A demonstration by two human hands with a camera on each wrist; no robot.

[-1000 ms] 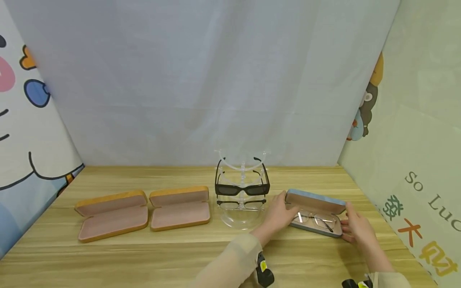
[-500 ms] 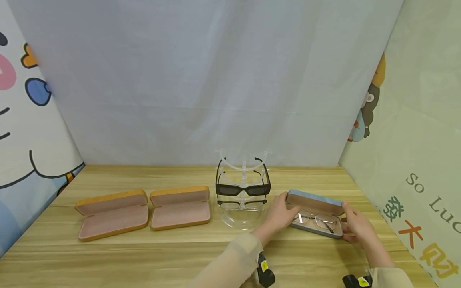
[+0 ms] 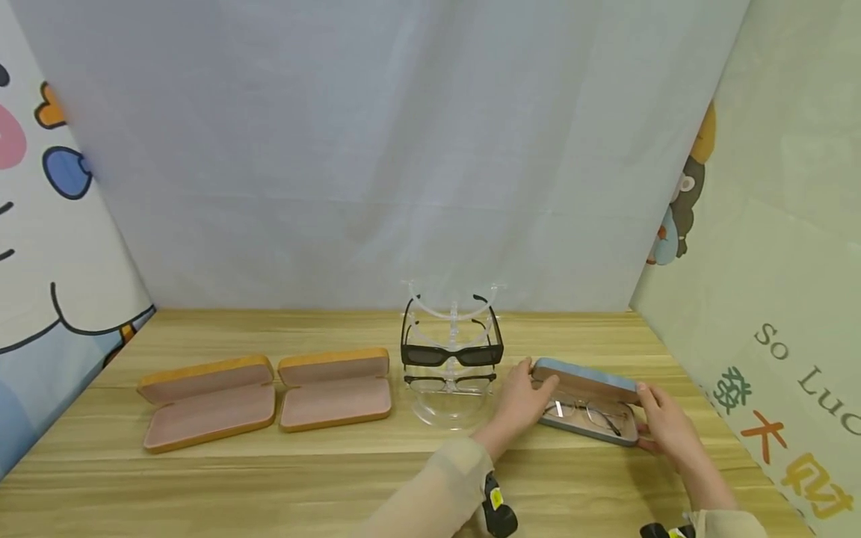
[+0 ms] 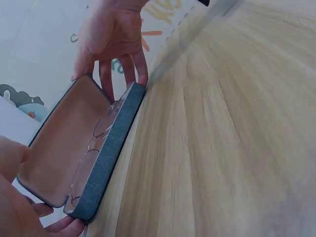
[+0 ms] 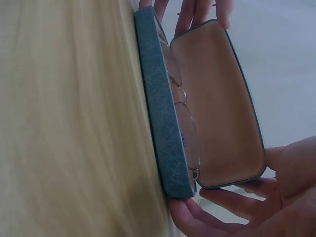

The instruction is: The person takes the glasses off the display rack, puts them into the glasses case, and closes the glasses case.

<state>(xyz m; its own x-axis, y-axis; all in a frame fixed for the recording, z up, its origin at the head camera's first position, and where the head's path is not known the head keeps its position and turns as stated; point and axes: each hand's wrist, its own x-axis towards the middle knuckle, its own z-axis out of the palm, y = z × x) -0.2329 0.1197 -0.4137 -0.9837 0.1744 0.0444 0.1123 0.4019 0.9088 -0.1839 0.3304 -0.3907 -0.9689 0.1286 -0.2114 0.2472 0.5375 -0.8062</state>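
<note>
A blue glasses case (image 3: 592, 375) stands partly open at the right of the table, its lid leaning up at the back. Inside lies a pair of thin wire-rimmed glasses (image 3: 577, 409), seen edge-on in both wrist views. My left hand (image 3: 516, 403) grips the case's left end, with the thumb near the lid and fingertips (image 4: 66, 228) low against the base. At the opposite end my right hand (image 3: 673, 427) holds the case, thumb (image 5: 276, 157) on the lid's edge and other fingers by the base.
Left of the case, a clear display stand (image 3: 452, 409) carries black sunglasses (image 3: 452, 354) and dark-rimmed glasses (image 3: 449, 382) below them. Two orange glasses cases (image 3: 208, 412) lie open farther left. A pale curtain (image 3: 377, 164) closes off the back, and a printed sheet (image 3: 780, 299) the right.
The blue case's lid has tipped a little forward and down, the right hand's thumb moving with it. Left hand, stand and orange cases stay about where they were.
</note>
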